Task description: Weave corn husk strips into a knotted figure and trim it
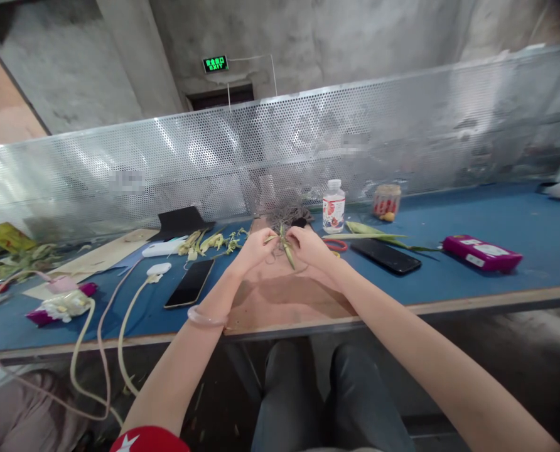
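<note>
My left hand (257,250) and my right hand (309,246) meet over a brown board (280,301), fingers pinched closed. Between them is a small bundle of narrow green leaf strips (287,252), gripped from both sides; one end points down towards the board. How the strips are joined is too small to make out. Just behind the hands lies a tangle of grey yarn-like strands (287,215), with a small black item (299,222) at its edge. To the right of my right hand rest red-handled scissors (335,243), partly hidden, and a long green leaf (374,232).
Phones lie on the left (190,284) and right (387,256). A white bottle (333,207), a jar (387,199) and a purple pack (481,253) stand rightward. Leftward are wilted greens (209,243), cables (127,326) and a power bank (164,247). A perforated metal screen (204,150) closes the back.
</note>
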Motion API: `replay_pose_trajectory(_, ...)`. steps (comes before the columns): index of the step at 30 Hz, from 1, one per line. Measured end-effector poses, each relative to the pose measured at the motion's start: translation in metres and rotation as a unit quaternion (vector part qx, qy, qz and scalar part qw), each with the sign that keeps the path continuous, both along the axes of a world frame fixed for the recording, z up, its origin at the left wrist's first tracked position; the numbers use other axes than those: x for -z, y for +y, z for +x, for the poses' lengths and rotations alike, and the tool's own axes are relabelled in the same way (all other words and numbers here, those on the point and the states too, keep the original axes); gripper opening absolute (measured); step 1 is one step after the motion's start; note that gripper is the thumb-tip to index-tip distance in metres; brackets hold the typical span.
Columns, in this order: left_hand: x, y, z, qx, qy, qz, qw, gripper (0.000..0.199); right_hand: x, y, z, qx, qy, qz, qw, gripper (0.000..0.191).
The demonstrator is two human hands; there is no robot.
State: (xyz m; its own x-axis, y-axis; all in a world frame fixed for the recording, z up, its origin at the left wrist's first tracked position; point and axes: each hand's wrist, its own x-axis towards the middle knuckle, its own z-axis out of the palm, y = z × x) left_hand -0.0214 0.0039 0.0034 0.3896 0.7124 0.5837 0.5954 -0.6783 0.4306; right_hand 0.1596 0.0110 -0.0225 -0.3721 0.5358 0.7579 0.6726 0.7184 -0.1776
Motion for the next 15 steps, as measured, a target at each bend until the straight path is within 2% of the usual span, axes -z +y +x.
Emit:
replay_pose_trajectory(5,0.000,-0.002,0.001,0.024,-0.038,-0.026,0.999,0.019,-0.003,-0.008,0.002,-0.009,0.013,-0.014,1.000,0.013)
replay_pose_trajectory(8,-0.002,-0.005,0.001,0.034,-0.056,-0.080,0.995,0.021,-0.003,-0.012,0.002,-0.022,0.004,-0.002,1.000,0.018)
replay_pose_trajectory(11,-0.004,-0.007,0.001,0.055,-0.054,-0.127,0.989,0.023,0.000,-0.012,0.001,-0.012,-0.008,0.011,1.000,0.020)
replay_pose_trajectory(15,-0.003,-0.005,-0.001,0.085,-0.033,-0.153,0.984,0.027,0.001,-0.009,0.000,-0.022,0.008,0.006,1.000,0.015)
